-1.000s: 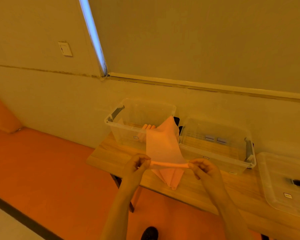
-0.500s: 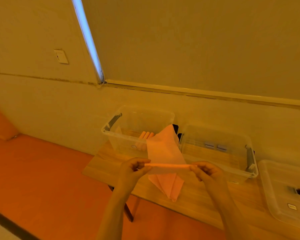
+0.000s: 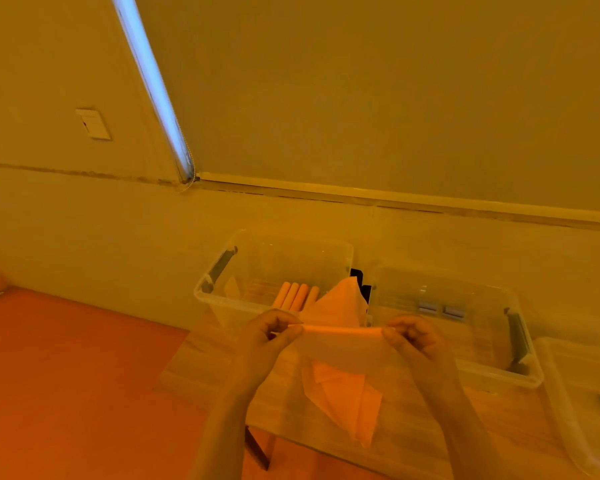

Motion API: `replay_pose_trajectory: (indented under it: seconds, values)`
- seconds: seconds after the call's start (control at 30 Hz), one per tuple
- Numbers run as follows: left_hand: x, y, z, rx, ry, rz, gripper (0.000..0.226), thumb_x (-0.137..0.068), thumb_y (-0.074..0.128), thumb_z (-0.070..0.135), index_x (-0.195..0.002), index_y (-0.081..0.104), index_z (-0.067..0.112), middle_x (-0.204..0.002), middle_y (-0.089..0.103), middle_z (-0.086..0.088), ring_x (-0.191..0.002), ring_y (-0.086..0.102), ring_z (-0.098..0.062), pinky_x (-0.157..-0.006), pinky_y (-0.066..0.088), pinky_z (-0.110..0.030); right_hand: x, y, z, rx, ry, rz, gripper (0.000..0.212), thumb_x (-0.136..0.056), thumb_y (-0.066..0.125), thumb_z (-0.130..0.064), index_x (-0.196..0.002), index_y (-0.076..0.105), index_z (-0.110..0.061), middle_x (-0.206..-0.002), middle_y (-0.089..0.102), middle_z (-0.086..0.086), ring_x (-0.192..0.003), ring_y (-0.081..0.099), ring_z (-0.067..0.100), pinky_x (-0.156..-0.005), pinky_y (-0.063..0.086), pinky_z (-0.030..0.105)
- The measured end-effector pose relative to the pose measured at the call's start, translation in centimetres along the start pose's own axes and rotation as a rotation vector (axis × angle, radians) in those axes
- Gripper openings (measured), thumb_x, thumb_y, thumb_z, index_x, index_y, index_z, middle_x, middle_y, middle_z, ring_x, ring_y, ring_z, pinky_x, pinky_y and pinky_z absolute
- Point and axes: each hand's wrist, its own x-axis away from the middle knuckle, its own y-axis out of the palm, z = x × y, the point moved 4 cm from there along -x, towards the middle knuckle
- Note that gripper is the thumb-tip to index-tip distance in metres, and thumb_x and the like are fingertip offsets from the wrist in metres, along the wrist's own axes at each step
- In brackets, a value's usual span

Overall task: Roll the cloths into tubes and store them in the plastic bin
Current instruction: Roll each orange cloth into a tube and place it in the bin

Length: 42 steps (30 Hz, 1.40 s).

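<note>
I see the left hand (image 3: 271,336) and right hand (image 3: 414,336), each grip pinching an end of the pink cloth (image 3: 340,362) rolled partway, held above the table (image 3: 413,434). Beyond it, 4 rolled cloths (image 3: 293,296) lie in the plastic bin (image 3: 243,306).

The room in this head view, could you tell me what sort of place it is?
Probably a plain indoor workroom: a wooden table against a bare wall with a wall switch, clear plastic bins on it, and a drawn window blind above.
</note>
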Motion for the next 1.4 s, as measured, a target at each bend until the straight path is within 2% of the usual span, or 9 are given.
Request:
replay_pose_trajectory:
  seconds: [0.23, 0.3, 0.43, 0.57, 0.73, 0.93, 1.1, 1.27, 1.4]
  values:
    - [-4.2, -1.8, -0.5, -0.059, 0.136, -0.065, 0.012, -0.076, 0.058, 0.046, -0.082, 0.065, 0.04, -0.079, 0.062, 0.018, -0.07, 0.055, 0.0, -0.062, 0.044, -0.019, -1.9, 2.7, -0.8, 0.03, -0.015, 0.041, 0.014, -0.087, 0.061, -0.01, -0.087, 0.07, -0.02, -0.079, 0.069, -0.005, -0.07, 0.064, 0.003, -0.06, 0.053, 0.016]
    - [-5.2, -2.2, -0.7, -0.041, 0.12, -0.094, 0.008, -0.078, 0.061, 0.042, -0.081, 0.067, 0.047, -0.082, 0.065, 0.015, -0.073, 0.058, -0.002, -0.064, 0.046, -0.018, -2.3, 3.3, -0.9, 0.03, -0.003, 0.063, 0.014, -0.087, 0.061, -0.012, -0.089, 0.07, -0.022, -0.08, 0.07, -0.008, -0.073, 0.065, 0.001, -0.059, 0.053, 0.018]
    - [-6.7, -2.4, -1.5, 0.017, 0.079, -0.134, 0.027, -0.084, 0.068, 0.016, -0.078, 0.071, 0.043, -0.087, 0.068, -0.001, -0.082, 0.063, -0.019, -0.072, 0.052, -0.028, -2.5, 3.6, -0.6, 0.025, 0.01, 0.11, 0.016, -0.084, 0.064, -0.01, -0.095, 0.072, -0.019, -0.084, 0.072, -0.005, -0.078, 0.067, 0.006, -0.061, 0.054, 0.018]
    - [-7.4, -2.0, -1.9, 0.086, 0.028, -0.195, 0.018, -0.078, 0.072, 0.011, -0.083, 0.072, 0.028, -0.081, 0.067, 0.002, -0.075, 0.062, -0.014, -0.067, 0.05, -0.025, -2.3, 3.6, -0.5, 0.018, 0.015, 0.15, 0.018, -0.081, 0.066, -0.005, -0.093, 0.072, -0.016, -0.085, 0.072, -0.005, -0.077, 0.068, 0.009, -0.063, 0.055, 0.019]
    - [-8.3, -1.5, -2.2, 0.138, -0.007, -0.222, 0.025, -0.078, 0.071, 0.006, -0.077, 0.071, 0.031, -0.076, 0.065, 0.009, -0.079, 0.059, -0.007, -0.067, 0.046, -0.019, -2.6, 3.7, -0.2, 0.082, 0.019, 0.179, 0.009, -0.084, 0.064, -0.007, -0.085, 0.071, -0.012, -0.082, 0.069, 0.0, -0.072, 0.066, 0.007, -0.059, 0.053, 0.017]
    - [-9.5, -1.4, -1.6, 0.122, 0.067, -0.248, 0.02, -0.078, 0.071, 0.014, -0.077, 0.071, 0.035, -0.088, 0.065, -0.009, -0.076, 0.061, -0.02, -0.063, 0.049, -0.023, -3.4, 3.7, -0.6, 0.031, 0.011, 0.181, 0.008, -0.082, 0.065, -0.009, -0.086, 0.071, -0.011, -0.09, 0.071, -0.004, -0.081, 0.067, 0.01, -0.061, 0.055, 0.022]
    - [-10.0, -1.0, -0.7, 0.085, 0.057, -0.262, 0.009, -0.084, 0.066, 0.012, -0.085, 0.068, 0.021, -0.091, 0.067, -0.008, -0.068, 0.059, -0.008, -0.059, 0.047, -0.016, -3.9, 3.7, -1.1, 0.01, -0.016, 0.198, 0.012, -0.085, 0.062, -0.005, -0.093, 0.064, -0.013, -0.082, 0.068, 0.005, -0.075, 0.066, 0.017, -0.061, 0.055, 0.027]
    - [-10.5, -0.8, -0.4, 0.15, 0.042, -0.243, 0.014, -0.085, 0.065, 0.028, -0.085, 0.063, 0.042, -0.095, 0.066, -0.01, -0.082, 0.063, -0.023, -0.063, 0.05, -0.035, -4.2, 4.1, -1.7, 0.129, -0.066, 0.148, 0.01, -0.088, 0.059, -0.006, -0.089, 0.065, -0.014, -0.085, 0.065, 0.008, -0.074, 0.064, 0.013, -0.062, 0.056, 0.024]
    - [-10.3, -0.5, 0.0, 0.135, 0.096, -0.234, 0.012, -0.084, 0.057, 0.034, -0.082, 0.061, 0.044, -0.093, 0.064, -0.01, -0.083, 0.062, -0.026, -0.062, 0.049, -0.03, -4.4, 4.1, -1.9, 0.118, -0.055, 0.192, 0.014, -0.087, 0.059, -0.006, -0.087, 0.068, -0.018, -0.084, 0.067, 0.003, -0.074, 0.064, 0.005, -0.062, 0.053, 0.016]
